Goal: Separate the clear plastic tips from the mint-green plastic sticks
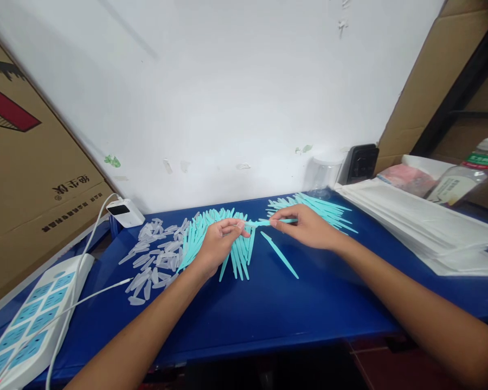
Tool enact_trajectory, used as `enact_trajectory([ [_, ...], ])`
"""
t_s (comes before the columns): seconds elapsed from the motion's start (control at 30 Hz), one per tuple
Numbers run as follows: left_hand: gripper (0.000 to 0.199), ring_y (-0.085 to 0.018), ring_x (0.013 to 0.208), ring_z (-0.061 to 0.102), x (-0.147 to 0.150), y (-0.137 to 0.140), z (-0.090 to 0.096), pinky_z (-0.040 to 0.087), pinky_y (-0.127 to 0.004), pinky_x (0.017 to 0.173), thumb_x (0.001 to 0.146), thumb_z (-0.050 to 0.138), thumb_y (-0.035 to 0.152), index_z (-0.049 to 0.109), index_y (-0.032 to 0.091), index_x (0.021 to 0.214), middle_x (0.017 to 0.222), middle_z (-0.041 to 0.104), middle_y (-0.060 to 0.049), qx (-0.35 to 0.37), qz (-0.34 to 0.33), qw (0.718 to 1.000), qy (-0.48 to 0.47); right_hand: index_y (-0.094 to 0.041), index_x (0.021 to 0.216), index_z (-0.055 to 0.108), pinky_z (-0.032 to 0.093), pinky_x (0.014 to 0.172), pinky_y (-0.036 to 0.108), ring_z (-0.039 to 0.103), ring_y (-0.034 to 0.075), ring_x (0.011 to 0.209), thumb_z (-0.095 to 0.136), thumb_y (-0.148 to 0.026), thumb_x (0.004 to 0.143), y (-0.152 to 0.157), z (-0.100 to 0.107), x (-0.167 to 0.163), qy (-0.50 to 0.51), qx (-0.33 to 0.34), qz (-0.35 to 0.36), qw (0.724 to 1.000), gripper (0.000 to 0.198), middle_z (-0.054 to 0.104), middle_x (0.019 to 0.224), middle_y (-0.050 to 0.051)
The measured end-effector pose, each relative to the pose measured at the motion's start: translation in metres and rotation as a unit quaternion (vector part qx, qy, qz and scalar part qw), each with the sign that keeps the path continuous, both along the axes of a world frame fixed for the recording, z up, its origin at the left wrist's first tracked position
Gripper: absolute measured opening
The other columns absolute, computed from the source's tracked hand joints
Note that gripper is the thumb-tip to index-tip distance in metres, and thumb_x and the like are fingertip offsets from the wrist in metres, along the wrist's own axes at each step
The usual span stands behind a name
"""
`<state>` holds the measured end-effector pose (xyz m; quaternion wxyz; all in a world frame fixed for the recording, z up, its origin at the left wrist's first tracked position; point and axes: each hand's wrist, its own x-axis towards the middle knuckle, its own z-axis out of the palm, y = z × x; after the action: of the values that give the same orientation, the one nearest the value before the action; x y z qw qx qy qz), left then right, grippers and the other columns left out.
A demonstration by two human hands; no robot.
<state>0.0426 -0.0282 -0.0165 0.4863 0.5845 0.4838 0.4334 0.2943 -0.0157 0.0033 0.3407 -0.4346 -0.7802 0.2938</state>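
Note:
My left hand (225, 238) pinches a small translucent cap at the middle of the table, against the blade end of a turquoise eyebrow razor (287, 220). The razor's handle is between the thumb and fingers of my right hand (303, 226). How far the cap sits over the blade I cannot tell. Under and behind my left hand spreads a pile of turquoise razors (195, 238). Left of it lie loose translucent caps (162, 254). One single razor (282, 256) rests in front of my right hand. Beyond that hand is a second group of razors (325, 208), apparently capped.
A white power strip (75, 287) with cables and a small white device (126, 212) are at left, beside a cardboard box (36, 162). A clear jar (323, 176) stands by the wall. White envelopes (439, 222) and a bottle (463, 173) are at right on the blue table (236, 319).

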Motion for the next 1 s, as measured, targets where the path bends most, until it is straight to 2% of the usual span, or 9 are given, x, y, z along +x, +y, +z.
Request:
enact_trajectory([
  [0.07, 0.037, -0.005, 0.045, 0.030, -0.001, 0.001, 0.002, 0.022, -0.022, 0.044, 0.085, 0.075, 0.050, 0.070, 0.017, 0.101, 0.069, 0.063, 0.000, -0.031, 0.020, 0.999, -0.033, -0.019, 0.085, 0.077, 0.052, 0.093, 0.037, 0.070, 0.025, 0.096, 0.061, -0.041, 0.091, 0.009, -0.002, 0.010, -0.008, 0.006, -0.045, 0.999, 0.027, 0.078, 0.094, 0.005],
  [0.17, 0.033, -0.004, 0.044, 0.022, -0.007, 0.006, 0.006, 0.014, -0.020, 0.040, 0.084, 0.073, 0.045, 0.067, 0.016, 0.098, 0.061, 0.046, 0.006, -0.091, 0.030, 0.989, -0.111, -0.017, 0.090, 0.077, 0.050, 0.092, 0.038, 0.069, 0.029, 0.101, 0.059, -0.034, 0.091, 0.023, -0.007, 0.028, -0.092, 0.012, -0.156, 0.983, 0.025, 0.078, 0.100, 0.009],
  [0.23, 0.030, -0.004, 0.042, 0.022, -0.011, 0.009, 0.009, 0.011, -0.019, 0.038, 0.085, 0.069, 0.043, 0.065, 0.016, 0.098, 0.061, 0.044, 0.006, -0.133, 0.023, 0.977, -0.166, -0.015, 0.102, 0.077, 0.049, 0.090, 0.041, 0.067, 0.032, 0.105, 0.058, -0.030, 0.091, 0.030, -0.013, 0.037, -0.175, 0.040, -0.224, 0.958, 0.027, 0.076, 0.108, 0.014],
  [0.33, 0.028, -0.003, 0.039, 0.020, -0.014, 0.010, 0.013, 0.008, -0.018, 0.037, 0.085, 0.063, 0.041, 0.062, 0.016, 0.096, 0.063, 0.047, 0.006, -0.174, -0.008, 0.962, -0.211, -0.013, 0.113, 0.076, 0.045, 0.092, 0.045, 0.059, 0.038, 0.114, 0.058, -0.028, 0.092, 0.032, -0.019, 0.040, -0.263, 0.117, -0.269, 0.919, 0.032, 0.072, 0.115, 0.019],
  [0.47, 0.029, -0.004, 0.035, 0.015, -0.013, 0.007, 0.012, 0.007, -0.020, 0.036, 0.088, 0.059, 0.045, 0.064, 0.017, 0.094, 0.053, 0.046, 0.006, -0.175, -0.037, 0.967, -0.181, -0.019, 0.097, 0.077, 0.041, 0.087, 0.046, 0.055, 0.038, 0.111, 0.056, -0.034, 0.093, 0.026, -0.020, 0.028, -0.275, 0.158, -0.286, 0.904, 0.026, 0.072, 0.105, 0.016],
  [0.57, 0.032, -0.006, 0.034, 0.012, -0.012, 0.006, 0.010, 0.008, -0.023, 0.037, 0.090, 0.055, 0.046, 0.066, 0.017, 0.089, 0.042, 0.031, 0.009, -0.160, -0.043, 0.974, -0.155, -0.020, 0.084, 0.073, 0.041, 0.080, 0.039, 0.060, 0.032, 0.099, 0.055, -0.040, 0.094, 0.016, -0.015, 0.016, -0.235, 0.152, -0.226, 0.933, 0.029, 0.073, 0.095, 0.012],
  [0.67, 0.031, -0.006, 0.037, 0.012, -0.014, 0.006, 0.010, 0.009, -0.022, 0.039, 0.091, 0.053, 0.044, 0.065, 0.016, 0.086, 0.045, 0.023, 0.010, -0.150, -0.036, 0.976, -0.151, -0.021, 0.080, 0.070, 0.040, 0.066, 0.033, 0.062, 0.023, 0.078, 0.061, -0.055, 0.090, 0.006, -0.013, 0.006, -0.210, 0.074, -0.111, 0.968, 0.038, 0.072, 0.089, 0.008],
  [0.8, 0.024, -0.007, 0.043, 0.019, -0.016, 0.009, 0.009, 0.016, -0.021, 0.041, 0.085, 0.052, 0.035, 0.065, 0.015, 0.092, 0.055, 0.032, 0.007, -0.147, -0.035, 0.969, -0.198, -0.021, 0.085, 0.070, 0.039, 0.062, 0.032, 0.061, 0.022, 0.077, 0.072, -0.062, 0.078, -0.004, -0.016, 0.000, -0.249, 0.026, -0.024, 0.968, 0.041, 0.071, 0.092, 0.008],
  [1.0, 0.032, -0.010, 0.055, 0.042, -0.015, 0.008, 0.007, 0.030, -0.021, 0.044, 0.075, 0.057, 0.021, 0.061, 0.015, 0.106, 0.079, 0.056, -0.003, -0.165, -0.071, 0.944, -0.275, -0.022, 0.081, 0.068, 0.039, 0.058, 0.030, 0.060, 0.019, 0.070, 0.065, -0.041, 0.088, -0.005, -0.018, 0.002, -0.248, -0.020, 0.038, 0.968, 0.020, 0.071, 0.082, 0.006],
])
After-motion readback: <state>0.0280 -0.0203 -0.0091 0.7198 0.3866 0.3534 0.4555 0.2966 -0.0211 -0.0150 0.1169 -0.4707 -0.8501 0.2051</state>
